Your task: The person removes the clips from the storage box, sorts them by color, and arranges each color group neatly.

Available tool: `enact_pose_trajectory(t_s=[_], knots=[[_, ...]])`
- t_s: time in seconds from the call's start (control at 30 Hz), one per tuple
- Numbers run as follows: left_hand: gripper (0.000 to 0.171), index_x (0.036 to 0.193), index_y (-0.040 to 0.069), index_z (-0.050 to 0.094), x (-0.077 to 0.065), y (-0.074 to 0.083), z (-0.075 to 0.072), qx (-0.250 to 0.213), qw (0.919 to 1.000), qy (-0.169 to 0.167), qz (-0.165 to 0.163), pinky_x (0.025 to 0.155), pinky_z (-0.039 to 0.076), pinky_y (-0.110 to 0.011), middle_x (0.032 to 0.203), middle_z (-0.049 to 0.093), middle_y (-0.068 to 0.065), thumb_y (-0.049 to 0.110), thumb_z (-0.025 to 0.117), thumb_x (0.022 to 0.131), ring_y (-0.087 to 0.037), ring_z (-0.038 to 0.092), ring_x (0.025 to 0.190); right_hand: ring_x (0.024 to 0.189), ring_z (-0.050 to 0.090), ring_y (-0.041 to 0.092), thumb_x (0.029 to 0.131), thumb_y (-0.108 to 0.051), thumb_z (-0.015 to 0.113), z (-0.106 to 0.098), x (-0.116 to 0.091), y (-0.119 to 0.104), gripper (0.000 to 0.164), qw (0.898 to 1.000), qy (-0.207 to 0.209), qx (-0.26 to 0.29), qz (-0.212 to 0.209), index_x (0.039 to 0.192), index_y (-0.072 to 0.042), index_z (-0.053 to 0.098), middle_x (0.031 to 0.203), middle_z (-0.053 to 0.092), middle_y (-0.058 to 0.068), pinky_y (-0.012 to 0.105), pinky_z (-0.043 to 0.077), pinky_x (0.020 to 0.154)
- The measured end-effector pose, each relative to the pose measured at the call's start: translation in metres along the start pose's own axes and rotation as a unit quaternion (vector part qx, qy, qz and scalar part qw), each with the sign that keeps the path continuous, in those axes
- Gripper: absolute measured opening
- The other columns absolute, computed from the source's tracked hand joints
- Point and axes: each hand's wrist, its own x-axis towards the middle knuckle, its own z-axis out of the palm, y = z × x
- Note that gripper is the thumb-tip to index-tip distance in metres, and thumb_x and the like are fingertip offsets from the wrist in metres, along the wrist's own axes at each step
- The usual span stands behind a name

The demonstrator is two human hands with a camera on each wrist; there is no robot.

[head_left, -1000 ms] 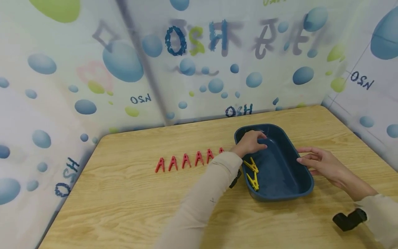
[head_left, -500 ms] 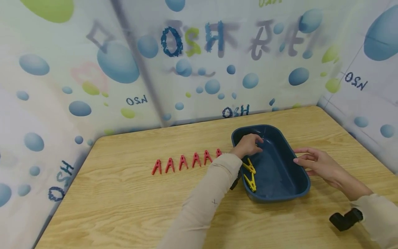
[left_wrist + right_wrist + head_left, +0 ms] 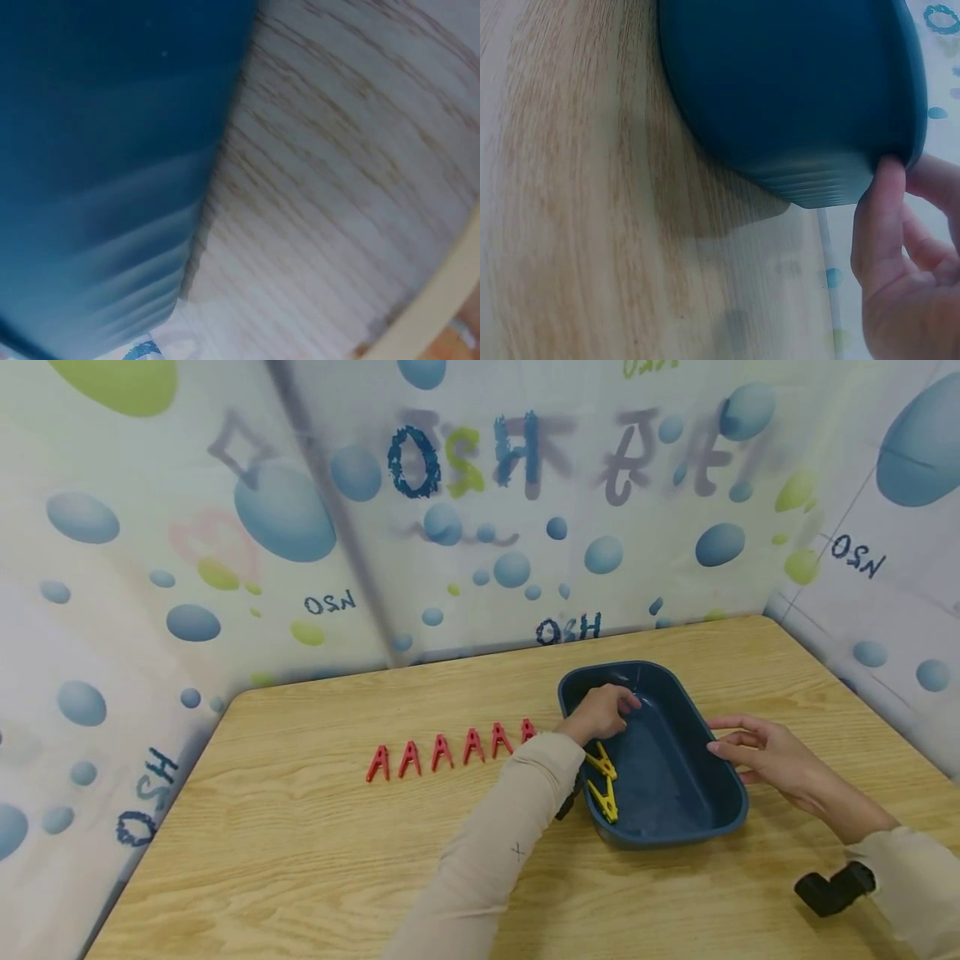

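My left hand [image 3: 602,711] reaches over the near left rim into the dark blue basin [image 3: 667,777], its fingers bent over the floor. What lies beneath its palm and fingertips is hidden. Two yellow clips [image 3: 604,800] lie in the basin along its left wall, just below that wrist. My right hand [image 3: 772,760] holds the basin's right rim; in the right wrist view a fingertip presses the outside while another finger goes behind the edge. On the table left of the basin stands a row of several red clips [image 3: 441,752], the last partly covered by my left sleeve.
The wooden table [image 3: 300,843] carries the basin near its right side. A patterned cloth [image 3: 480,552] hangs behind and at both sides. A black wrist camera [image 3: 834,889] sits by my right sleeve. In the left wrist view the basin's outer wall [image 3: 97,150] fills the left part.
The whole scene has shifted slightly left in the head view. My left fingers have shifted a little inside the basin. My right hand stays at the rim, and the clips lie as before.
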Motion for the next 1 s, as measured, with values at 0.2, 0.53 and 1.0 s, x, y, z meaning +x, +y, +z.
enact_pose_trajectory(t_s=[0.2, 0.53, 1.0], knots=[[0.034, 0.111, 0.012, 0.061, 0.0009, -0.0022, -0.0035, -0.022, 0.9993, 0.03, -0.002, 0.062, 0.044, -0.015, 0.108, 0.058, -0.003, -0.003, 0.06, 0.08, -0.012, 0.054, 0.094, 0.083, 0.055, 0.002, 0.089, -0.027, 0.054, 0.0001, -0.0003, -0.0006, 0.053, 1.0, 0.0, -0.002, 0.002, 0.129, 0.003, 0.035, 0.105, 0.055, 0.009, 0.034, 0.049, 0.067], [0.032, 0.113, 0.015, 0.06, 0.001, -0.0017, -0.0087, 0.054, 0.9969, -0.002, -0.057, 0.097, 0.03, -0.025, 0.121, 0.051, -0.002, 0.005, 0.06, 0.083, -0.018, 0.038, 0.119, 0.085, 0.055, 0.002, 0.089, -0.025, 0.054, 0.0007, -0.0001, -0.0016, 0.055, 1.0, -0.005, 0.007, -0.004, 0.13, 0.005, 0.032, 0.106, 0.053, 0.011, 0.034, 0.049, 0.068], [0.034, 0.113, 0.011, 0.061, 0.0028, -0.0019, -0.0034, 0.012, 0.9985, -0.007, -0.053, 0.075, 0.043, -0.017, 0.115, 0.056, -0.002, 0.003, 0.064, 0.08, -0.013, 0.051, 0.105, 0.084, 0.056, 0.004, 0.089, -0.024, 0.054, 0.0002, -0.0009, -0.0008, 0.053, 1.0, -0.004, 0.013, -0.006, 0.129, 0.004, 0.034, 0.102, 0.055, 0.008, 0.034, 0.049, 0.068]])
